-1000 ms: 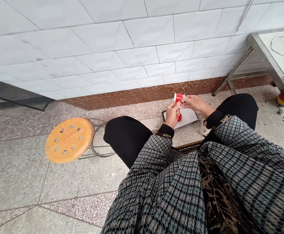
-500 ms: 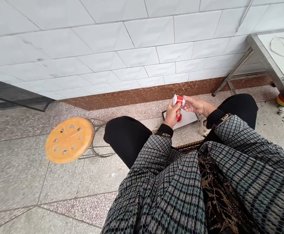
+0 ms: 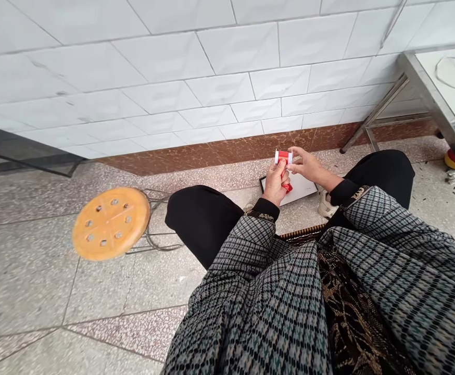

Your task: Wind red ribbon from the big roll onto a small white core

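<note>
I sit with my knees apart, both hands held out over the floor. My right hand (image 3: 307, 165) pinches a small spool of red ribbon (image 3: 283, 157) with white end discs, its axis lying sideways. My left hand (image 3: 275, 185) is closed just below it on a bunch of the loose red ribbon end (image 3: 288, 187). Under the hands a white flat board with a dark edge (image 3: 301, 188) lies on the floor. Checked sleeves cover both forearms.
A round orange stool (image 3: 111, 223) with holes in its seat stands on the tiled floor at the left. A steel table (image 3: 442, 99) juts in at the upper right. A white tiled wall (image 3: 212, 78) runs across ahead. A yellow and red object (image 3: 452, 159) lies beneath the table.
The spool has turned in my right hand from tilted to lying level, and shifted slightly left. My left hand stays closed on the ribbon below it.
</note>
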Demonstrator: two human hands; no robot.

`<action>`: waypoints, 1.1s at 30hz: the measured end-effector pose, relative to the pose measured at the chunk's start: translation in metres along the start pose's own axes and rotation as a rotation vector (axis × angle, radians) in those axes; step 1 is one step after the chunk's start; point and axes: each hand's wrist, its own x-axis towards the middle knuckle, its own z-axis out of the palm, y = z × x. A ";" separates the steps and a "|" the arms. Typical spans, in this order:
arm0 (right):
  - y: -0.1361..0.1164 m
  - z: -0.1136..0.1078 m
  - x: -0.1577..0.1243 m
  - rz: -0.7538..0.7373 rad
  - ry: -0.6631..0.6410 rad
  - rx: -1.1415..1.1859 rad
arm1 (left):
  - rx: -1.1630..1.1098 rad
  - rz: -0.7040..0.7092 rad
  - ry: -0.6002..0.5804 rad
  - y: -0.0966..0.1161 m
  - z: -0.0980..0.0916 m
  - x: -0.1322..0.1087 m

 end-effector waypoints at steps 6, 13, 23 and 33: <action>-0.001 -0.003 0.002 -0.141 -0.041 -0.141 | -0.029 -0.013 -0.028 -0.003 -0.001 0.000; -0.005 -0.006 0.005 -0.100 0.046 -0.081 | -0.006 -0.006 -0.050 -0.006 -0.002 -0.001; -0.020 -0.013 0.005 0.100 0.097 0.221 | 0.136 0.122 -0.016 -0.011 -0.003 0.000; -0.039 -0.005 -0.006 0.363 0.066 0.541 | 0.157 0.077 0.002 -0.011 0.000 -0.004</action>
